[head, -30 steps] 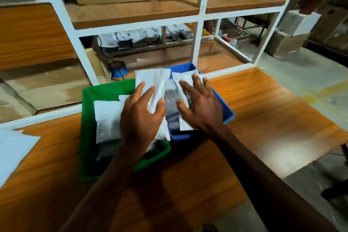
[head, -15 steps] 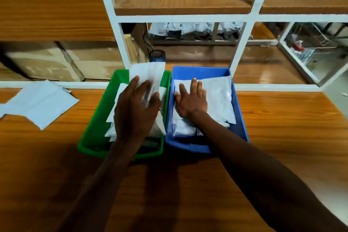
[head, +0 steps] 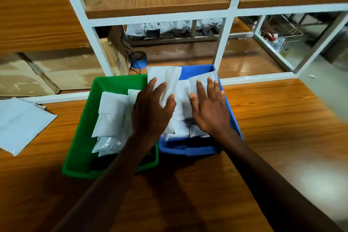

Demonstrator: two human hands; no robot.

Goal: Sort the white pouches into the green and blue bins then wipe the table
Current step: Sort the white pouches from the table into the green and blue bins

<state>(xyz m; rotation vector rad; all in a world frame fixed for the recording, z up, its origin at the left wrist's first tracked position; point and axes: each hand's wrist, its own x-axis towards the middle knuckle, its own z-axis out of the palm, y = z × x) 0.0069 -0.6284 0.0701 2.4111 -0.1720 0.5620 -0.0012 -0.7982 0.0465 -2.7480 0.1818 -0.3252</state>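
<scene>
A green bin and a blue bin stand side by side on the wooden table, both holding white pouches. My left hand grips one white pouch upright over the seam between the bins. My right hand lies flat, fingers spread, on the pouches in the blue bin. Several pouches are stacked in the green bin.
More white pouches lie loose on the table at the far left. A white-framed shelf with cardboard boxes rises right behind the bins. The table's right edge drops to the floor at the far right.
My left hand has carried its pouch rightward, from over the green bin to the seam with the blue bin. My right hand still presses the blue bin's pouches. The camera view shifted.
</scene>
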